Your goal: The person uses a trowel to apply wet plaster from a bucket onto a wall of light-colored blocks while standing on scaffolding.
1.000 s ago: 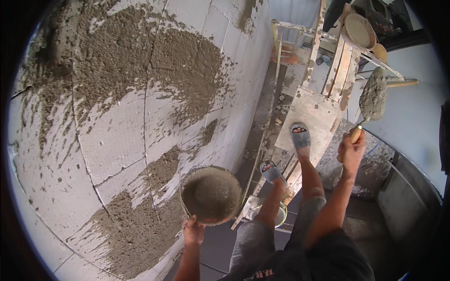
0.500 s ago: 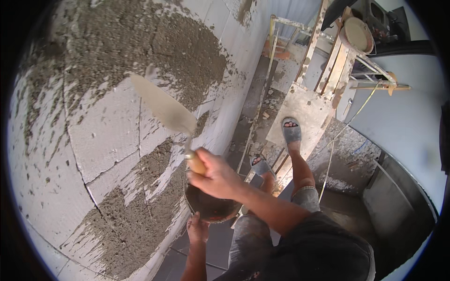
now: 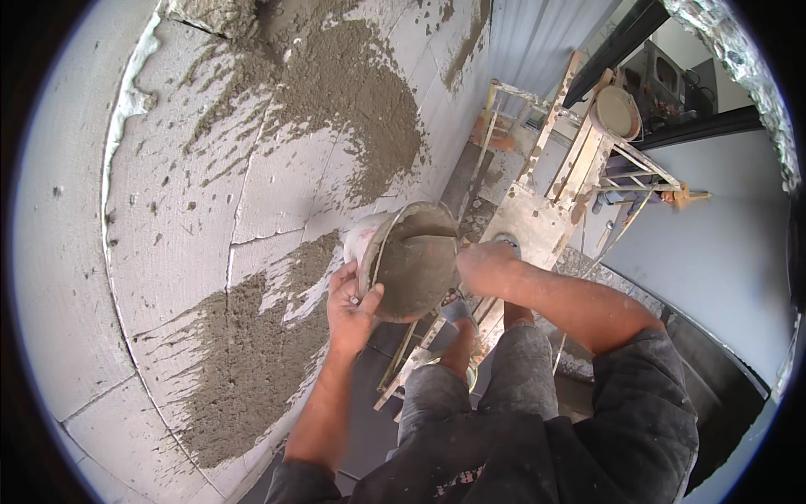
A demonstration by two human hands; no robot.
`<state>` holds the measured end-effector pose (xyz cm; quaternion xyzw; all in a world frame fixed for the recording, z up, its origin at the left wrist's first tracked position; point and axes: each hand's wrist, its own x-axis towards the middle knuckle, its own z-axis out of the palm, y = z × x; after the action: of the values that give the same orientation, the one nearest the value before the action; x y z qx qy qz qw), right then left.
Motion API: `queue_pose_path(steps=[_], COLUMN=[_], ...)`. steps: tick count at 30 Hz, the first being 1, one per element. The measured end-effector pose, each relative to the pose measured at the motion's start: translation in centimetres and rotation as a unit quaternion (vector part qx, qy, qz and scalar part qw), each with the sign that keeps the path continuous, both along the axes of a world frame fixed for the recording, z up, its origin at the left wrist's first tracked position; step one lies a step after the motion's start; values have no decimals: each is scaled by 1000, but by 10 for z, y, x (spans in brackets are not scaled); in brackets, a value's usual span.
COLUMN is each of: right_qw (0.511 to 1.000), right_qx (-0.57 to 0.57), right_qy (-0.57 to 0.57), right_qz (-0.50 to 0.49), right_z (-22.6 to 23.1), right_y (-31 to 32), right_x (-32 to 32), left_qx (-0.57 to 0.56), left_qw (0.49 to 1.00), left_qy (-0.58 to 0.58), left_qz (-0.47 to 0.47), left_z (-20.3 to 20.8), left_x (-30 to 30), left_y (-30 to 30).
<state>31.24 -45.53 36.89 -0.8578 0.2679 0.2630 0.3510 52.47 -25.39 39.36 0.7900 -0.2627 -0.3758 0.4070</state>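
Note:
My left hand [image 3: 348, 304] grips the near-left rim of a mortar-smeared bucket [image 3: 363, 245], thumb over the edge. The bucket is tipped so its mouth faces me, with wet grey mortar [image 3: 411, 281] inside. My right hand [image 3: 487, 269] is closed at the bucket's right rim, around the handle of a trowel. The handle is hidden by the hand, and the blade, in the bucket's mouth, barely stands out from the mortar. To the left rises a block wall [image 3: 269, 206] with rough patches of thrown mortar [image 3: 243, 370].
I stand in sandals on a plank scaffold [image 3: 525, 223] splashed with mortar. Farther along it sits another round tub [image 3: 617, 113] of mortar. A metal frame [image 3: 642, 164] stands beside the planks, and a grey panel [image 3: 718, 202] is on the right.
My right hand has swung down from the wall with the trowel to the bucket. My left hand has raised and tilted the bucket. The view has shifted, showing more of the wall's left part.

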Motion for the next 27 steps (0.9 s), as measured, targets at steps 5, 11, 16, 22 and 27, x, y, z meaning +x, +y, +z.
queue_pose_path(steps=[5, 11, 16, 22, 27], right_qw=[956, 678, 641, 671, 588], right_qx=[264, 684, 644, 568, 548], right_qy=[122, -41, -174, -219, -299], right_qz=[19, -266, -379, -424, -514], right_z=[12, -36, -13, -11, -7], right_y=[-66, 5, 32, 10, -8], right_x=[1, -63, -89, -113, -153], left_qx=[-64, -76, -124, -121, -89], left_qw=[987, 996, 969, 956, 944], left_qy=[-91, 20, 203, 252, 295], left_qz=[-114, -53, 67, 94, 115], left_z=[56, 40, 5, -23, -47], left_x=[1, 6, 3, -34, -42], left_y=[-56, -61, -67, -110, -113])
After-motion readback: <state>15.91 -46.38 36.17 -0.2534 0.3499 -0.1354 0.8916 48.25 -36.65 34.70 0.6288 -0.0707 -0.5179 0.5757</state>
